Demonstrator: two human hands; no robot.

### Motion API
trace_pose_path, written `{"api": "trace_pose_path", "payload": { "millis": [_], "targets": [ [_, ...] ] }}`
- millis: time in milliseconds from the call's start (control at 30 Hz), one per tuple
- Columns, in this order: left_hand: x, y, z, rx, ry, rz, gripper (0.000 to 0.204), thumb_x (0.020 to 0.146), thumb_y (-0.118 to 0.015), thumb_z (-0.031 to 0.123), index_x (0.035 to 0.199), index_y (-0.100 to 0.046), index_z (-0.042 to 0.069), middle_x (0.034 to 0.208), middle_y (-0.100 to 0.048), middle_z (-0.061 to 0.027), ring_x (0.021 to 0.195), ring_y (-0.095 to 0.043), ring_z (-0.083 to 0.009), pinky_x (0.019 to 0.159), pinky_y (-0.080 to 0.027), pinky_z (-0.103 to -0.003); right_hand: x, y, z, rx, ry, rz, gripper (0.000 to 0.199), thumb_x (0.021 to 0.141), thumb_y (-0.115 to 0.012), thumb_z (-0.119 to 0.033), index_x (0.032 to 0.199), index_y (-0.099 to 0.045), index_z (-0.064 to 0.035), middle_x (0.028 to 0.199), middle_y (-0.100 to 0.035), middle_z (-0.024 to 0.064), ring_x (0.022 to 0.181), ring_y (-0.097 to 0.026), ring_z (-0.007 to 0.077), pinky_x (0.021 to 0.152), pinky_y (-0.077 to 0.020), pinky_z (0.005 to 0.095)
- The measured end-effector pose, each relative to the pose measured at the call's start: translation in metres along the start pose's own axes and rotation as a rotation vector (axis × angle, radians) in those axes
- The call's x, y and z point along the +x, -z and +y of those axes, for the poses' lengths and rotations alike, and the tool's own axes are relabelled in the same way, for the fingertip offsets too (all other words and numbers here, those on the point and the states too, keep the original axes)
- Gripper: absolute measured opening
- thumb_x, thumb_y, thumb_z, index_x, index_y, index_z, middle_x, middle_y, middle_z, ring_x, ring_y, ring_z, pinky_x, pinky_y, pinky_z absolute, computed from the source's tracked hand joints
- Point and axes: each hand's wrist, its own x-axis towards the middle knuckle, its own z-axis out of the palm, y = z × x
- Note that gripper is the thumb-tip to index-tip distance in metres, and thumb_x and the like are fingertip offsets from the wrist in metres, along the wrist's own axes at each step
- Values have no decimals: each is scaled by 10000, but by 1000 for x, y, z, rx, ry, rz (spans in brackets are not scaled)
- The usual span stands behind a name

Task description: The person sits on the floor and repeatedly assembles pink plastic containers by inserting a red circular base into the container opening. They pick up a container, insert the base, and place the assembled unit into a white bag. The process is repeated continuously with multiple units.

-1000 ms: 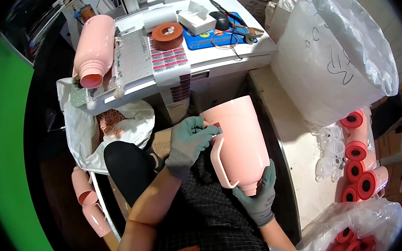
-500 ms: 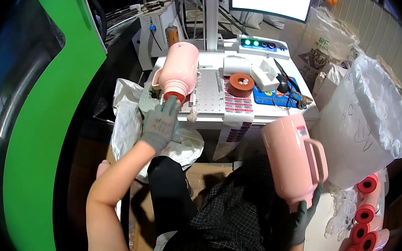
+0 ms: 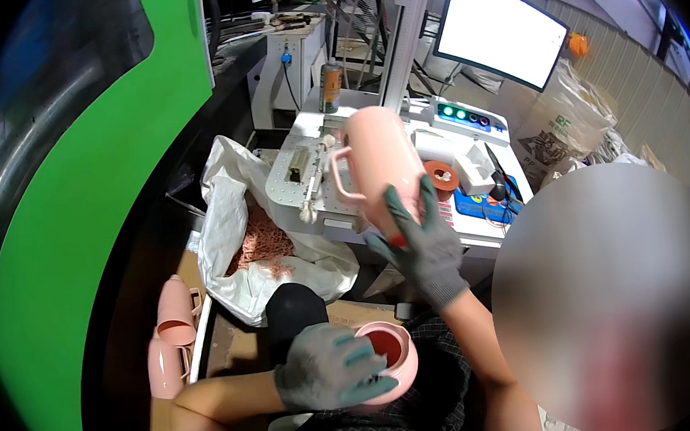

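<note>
In my gloved right hand (image 3: 426, 249) is a pink jug (image 3: 385, 158), gripped at its narrow neck end. Its wide base points up and away, and its handle faces left over the workbench (image 3: 289, 189). Close to my lap, a second pink jug (image 3: 407, 358) shows its round opening with a red inside. My gloved left hand (image 3: 334, 368) grips this jug at the near left of its rim, the fingers reaching across the opening. The neck of the first jug is partly hidden by my right fingers.
A white sack (image 3: 237, 295) of pink shavings hangs open at the bench's left. Two pink jugs (image 3: 175, 312) lie left of my knee. Orange tape (image 3: 440, 176), a white box (image 3: 476, 167) and a monitor (image 3: 501, 29) are at the right. A blurred patch covers the lower right.
The jug from the bench has come down to my lap with my left hand. My right hand has swung the other jug up and left over the bench. The view has shifted.
</note>
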Motion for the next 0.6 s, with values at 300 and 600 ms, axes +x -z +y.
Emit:
{"api": "trace_pose_path", "payload": {
  "millis": [300,600],
  "targets": [
    [-46,-35,-3,-304,517,108,222,767,-850,291,819,-698,137,784,-637,-34,671,-644,-275,625,-533,-402,102,-122,-55,-229,60,-263,824,795,-828,-469,1532,-475,-364,1623,-360,261,837,-745,340,670,-603,460],
    [-19,-38,12,-701,566,258,377,785,-823,272,1042,-686,33,1204,-618,-186,1062,-605,-347,927,-494,-467,76,-135,-57,14,-17,-166,584,851,-696,-396,1383,-590,-180,1250,-611,188,914,-662,335,800,-498,510]
  ]
}}
